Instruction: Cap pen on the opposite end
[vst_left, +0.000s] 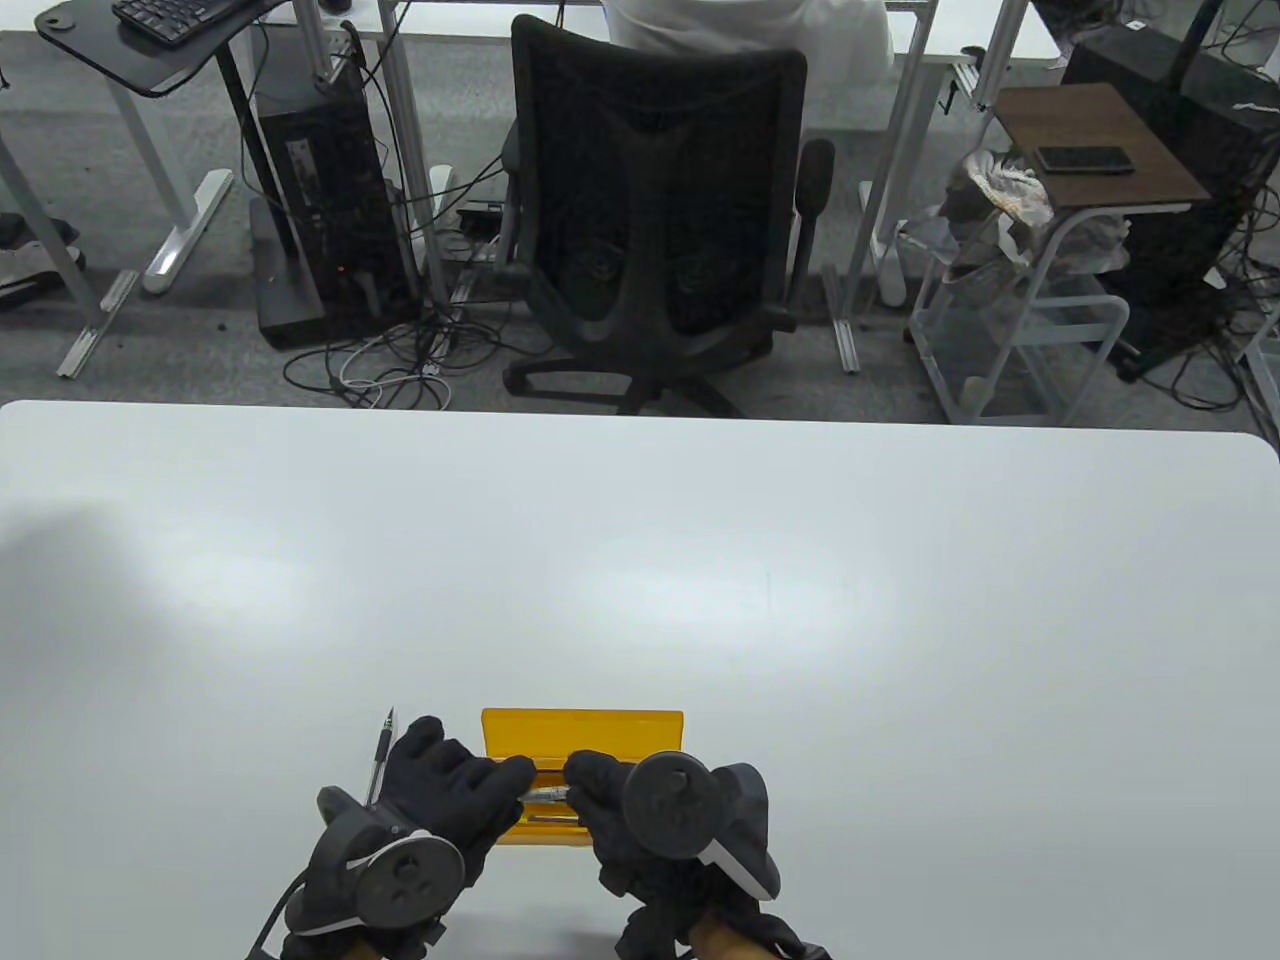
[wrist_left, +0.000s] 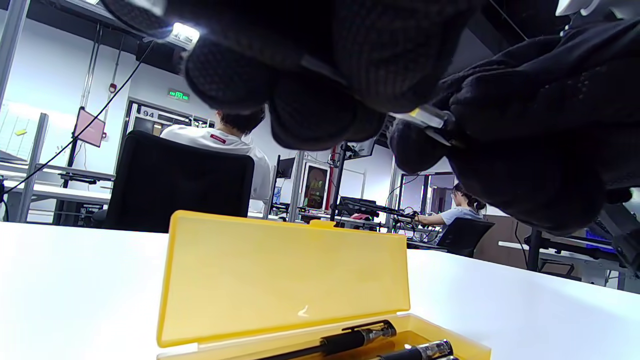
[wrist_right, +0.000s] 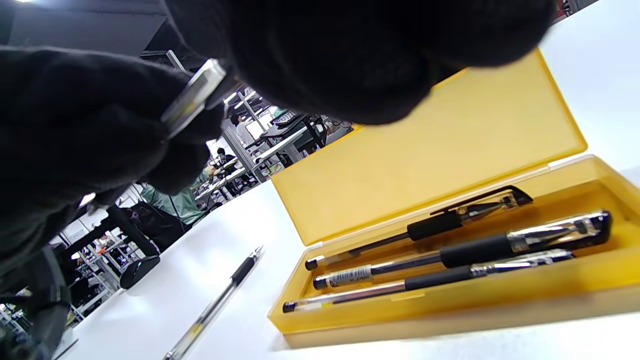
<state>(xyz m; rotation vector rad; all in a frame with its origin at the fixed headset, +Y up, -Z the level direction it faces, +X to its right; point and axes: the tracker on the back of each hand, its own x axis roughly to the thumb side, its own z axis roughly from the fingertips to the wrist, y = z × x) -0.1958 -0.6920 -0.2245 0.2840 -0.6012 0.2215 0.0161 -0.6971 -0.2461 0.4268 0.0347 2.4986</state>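
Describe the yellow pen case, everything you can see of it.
The case is a shallow yellow box of translucent-looking plastic, open, its hinged lid standing up at the far side. It rests on the white table just beyond the two hands. Three black-gripped pens lie side by side in the tray. Another pen lies on the table beside it, apart.

The pen case (vst_left: 582, 728) is translucent amber-yellow on a white table (vst_left: 640, 560). Inside it lie pens (wrist_right: 450, 252) with black grips and clear barrels. Beside the case, both gloves (vst_left: 455, 790) are black.

open yellow case (vst_left: 581, 732) ahead, loose pen (vst_left: 383, 752) left
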